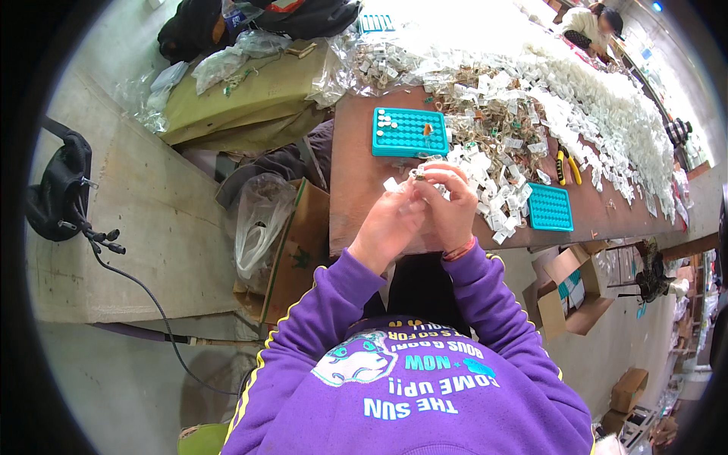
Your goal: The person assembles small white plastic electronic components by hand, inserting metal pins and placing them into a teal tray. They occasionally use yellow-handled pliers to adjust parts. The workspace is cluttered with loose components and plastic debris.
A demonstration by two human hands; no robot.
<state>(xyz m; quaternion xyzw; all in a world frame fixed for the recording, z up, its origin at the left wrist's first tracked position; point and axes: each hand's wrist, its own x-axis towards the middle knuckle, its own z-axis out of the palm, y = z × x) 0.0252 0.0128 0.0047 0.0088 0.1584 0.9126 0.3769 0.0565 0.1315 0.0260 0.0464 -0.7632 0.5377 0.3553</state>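
Note:
Just over the near edge of the brown table, my two hands meet around a small metallic-looking piece (418, 174). My right hand (453, 203) is closed, its thumb and index finger pinching the piece. From the other side my left hand (390, 227) has its fingertips closed on it too. A small white tag (390, 184) sticks out by the left fingertips; whether it is joined to the piece, I cannot tell. Beyond my hands lies a teal compartment tray (410, 142) with several round white pieces (385, 121) at its left and one brownish piece (428, 130) at its right.
Loose white tags with cords (485, 171) are heaped to the right, rising into a long white pile. Yellow-and-black pliers (567, 165) and a second teal tray (550, 207) lie at that side. A cardboard box (291, 250) stands left. Another person (594, 26) sits at the far right.

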